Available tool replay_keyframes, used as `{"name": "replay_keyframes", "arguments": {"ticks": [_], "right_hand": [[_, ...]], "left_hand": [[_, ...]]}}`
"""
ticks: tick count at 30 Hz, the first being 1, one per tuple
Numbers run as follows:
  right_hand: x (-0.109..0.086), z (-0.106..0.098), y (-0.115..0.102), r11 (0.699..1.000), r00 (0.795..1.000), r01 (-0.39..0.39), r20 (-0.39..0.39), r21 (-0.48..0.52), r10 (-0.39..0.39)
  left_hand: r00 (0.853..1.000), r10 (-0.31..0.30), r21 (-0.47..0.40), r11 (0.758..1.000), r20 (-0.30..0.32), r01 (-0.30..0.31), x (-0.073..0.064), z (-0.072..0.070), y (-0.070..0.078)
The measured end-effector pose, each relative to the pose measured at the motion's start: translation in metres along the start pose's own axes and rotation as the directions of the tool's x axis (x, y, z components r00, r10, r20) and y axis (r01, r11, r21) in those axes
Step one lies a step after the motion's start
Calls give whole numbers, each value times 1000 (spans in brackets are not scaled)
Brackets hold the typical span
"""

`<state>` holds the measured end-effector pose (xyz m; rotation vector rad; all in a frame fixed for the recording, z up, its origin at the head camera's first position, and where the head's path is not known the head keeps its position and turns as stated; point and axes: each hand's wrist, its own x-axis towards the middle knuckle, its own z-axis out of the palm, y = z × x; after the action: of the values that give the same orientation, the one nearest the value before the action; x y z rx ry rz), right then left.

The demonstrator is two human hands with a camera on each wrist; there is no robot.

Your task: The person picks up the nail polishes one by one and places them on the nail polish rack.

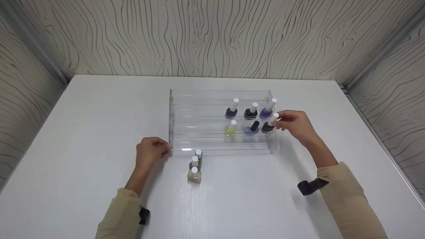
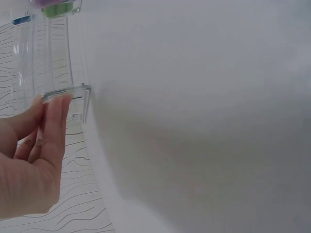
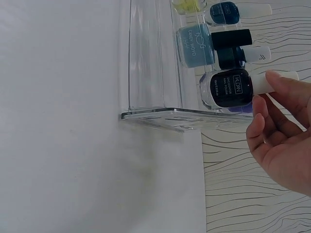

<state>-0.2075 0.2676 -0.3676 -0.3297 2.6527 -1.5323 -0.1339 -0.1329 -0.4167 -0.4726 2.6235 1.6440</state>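
A clear tiered acrylic rack (image 1: pixel 199 127) stands on the white table. My right hand (image 1: pixel 295 126) pinches the white cap of a dark nail polish bottle (image 3: pixel 232 88) between thumb and fingers, at the rack's right end on a lower tier. Beside that bottle sit a light blue nail polish bottle (image 3: pixel 196 46) with a black cap and a yellow nail polish bottle (image 1: pixel 230 131). Behind them are two dark bottles and a purple nail polish bottle (image 1: pixel 265 113). My left hand (image 1: pixel 151 152) pinches the front edge of the rack's left side panel (image 2: pixel 65 91).
In front of the rack, three white-capped nail polish bottles stand in a short row, the nearest a pale yellowish bottle (image 1: pixel 194 177). Wood-grain patterned panels (image 1: pixel 199 39) enclose the table at the back and sides.
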Motion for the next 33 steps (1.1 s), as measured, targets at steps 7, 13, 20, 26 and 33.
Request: {"name": "replay_keyframes", "arguments": {"ticks": [7, 13, 20, 26, 33], "right_hand": [[1, 2, 4, 1000, 1000, -25, 3, 10, 25], [1, 3, 6, 999, 999, -37, 5, 19, 37], [0, 4, 7, 999, 999, -44, 11, 2, 44], [-1, 4, 6, 998, 998, -65, 17, -7, 65], [0, 4, 8, 997, 997, -73, 21, 9, 73]], "left_hand": [[1000, 11, -5, 1000, 5, -11, -1, 0, 0], [999, 30, 15, 999, -9, -30, 1, 1, -2], [1000, 19, 8, 1000, -8, -19, 0, 1, -1], [1000, 11, 10, 1000, -10, -11, 0, 1, -1], [1000, 5, 22, 1000, -21, -5, 2, 2, -4]]}}
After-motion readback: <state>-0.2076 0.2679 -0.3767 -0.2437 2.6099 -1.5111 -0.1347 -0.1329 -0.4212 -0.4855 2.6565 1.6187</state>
